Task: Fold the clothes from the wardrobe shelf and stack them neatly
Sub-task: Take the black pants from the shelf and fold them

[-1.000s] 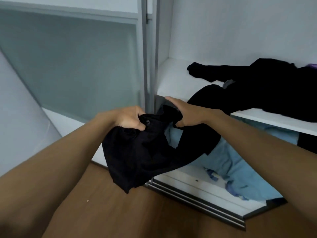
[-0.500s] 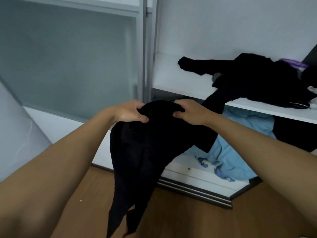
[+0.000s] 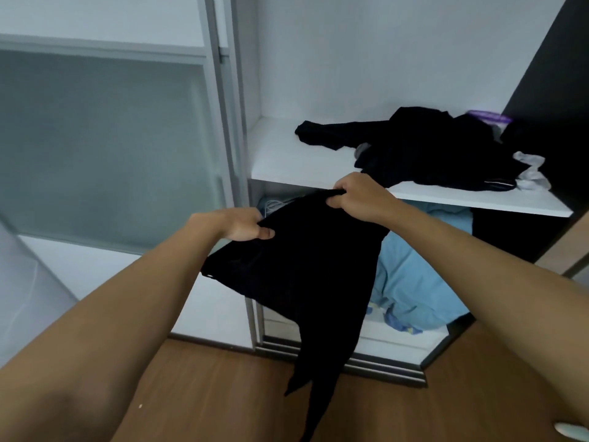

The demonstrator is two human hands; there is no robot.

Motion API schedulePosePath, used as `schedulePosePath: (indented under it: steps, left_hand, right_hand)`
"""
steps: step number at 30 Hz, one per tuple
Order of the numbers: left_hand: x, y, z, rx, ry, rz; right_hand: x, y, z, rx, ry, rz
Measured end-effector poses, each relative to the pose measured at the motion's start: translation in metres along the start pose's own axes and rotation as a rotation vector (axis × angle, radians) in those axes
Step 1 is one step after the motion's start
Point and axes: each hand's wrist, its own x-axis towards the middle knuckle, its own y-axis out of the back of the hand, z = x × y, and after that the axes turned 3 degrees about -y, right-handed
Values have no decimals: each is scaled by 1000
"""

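Note:
A black garment (image 3: 306, 269) hangs in the air in front of the wardrobe, its lower end trailing toward the floor. My left hand (image 3: 242, 226) grips its upper left edge. My right hand (image 3: 357, 197) grips the upper right edge, a little higher and just in front of the white shelf (image 3: 287, 161). On that shelf lies a heap of black clothes (image 3: 430, 151), unfolded, with a white piece (image 3: 530, 170) at its right end and a purple item (image 3: 487, 116) behind it.
A frosted sliding door (image 3: 105, 145) stands to the left. Light blue fabric (image 3: 414, 282) fills the compartment under the shelf. Wooden floor (image 3: 223, 393) runs below, with the door track (image 3: 366, 362) along the wardrobe base. A dark panel (image 3: 554, 90) is at the right.
My hands have moved apart along the garment's top edge and spread it wider. The right hand rose toward the shelf. The garment now hangs clear of the shelf heap.

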Motion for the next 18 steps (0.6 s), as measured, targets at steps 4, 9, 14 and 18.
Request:
schedulePosePath:
  steps: [4,9,14,18]
  left_hand:
    - [4,-10,24,-85,48,-120]
    - [8,-43,53,-400,2,-215]
    - [31,-66,96,-890,26,54]
    - [43,-74,135,-1136,88,72]
  right_hand:
    - [-13,2,24,-4,-97,101]
    - [-28,1,48,9,-161,227]
    - [-41,11,70,34,-201,131]
    - [-53,3,76,52,-155,-20]
